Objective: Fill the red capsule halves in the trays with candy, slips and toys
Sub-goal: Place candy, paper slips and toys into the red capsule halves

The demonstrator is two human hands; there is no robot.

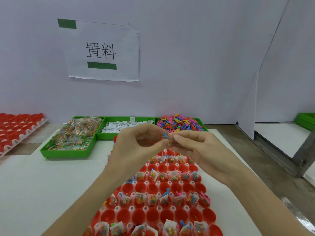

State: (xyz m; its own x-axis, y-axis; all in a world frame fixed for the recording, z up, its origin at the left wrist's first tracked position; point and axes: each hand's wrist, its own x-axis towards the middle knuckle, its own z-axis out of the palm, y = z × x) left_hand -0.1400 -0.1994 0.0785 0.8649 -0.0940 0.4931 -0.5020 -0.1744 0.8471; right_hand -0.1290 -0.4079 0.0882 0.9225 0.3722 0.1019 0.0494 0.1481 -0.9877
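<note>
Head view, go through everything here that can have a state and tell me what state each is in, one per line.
Left hand: raised over the capsule tray, pinching small toys.
Right hand: raised, fingertips on the same toys.
Toys: held between both hands.
Capsule tray: filled rows alternate with empty rows.
Candy bin: full.
Slip bin: holding slips.
Toy bin: heaped.
Spare tray: red halves, contents unclear.

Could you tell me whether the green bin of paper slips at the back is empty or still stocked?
Stocked: the middle green bin holds a layer of white paper slips across its floor.
</note>
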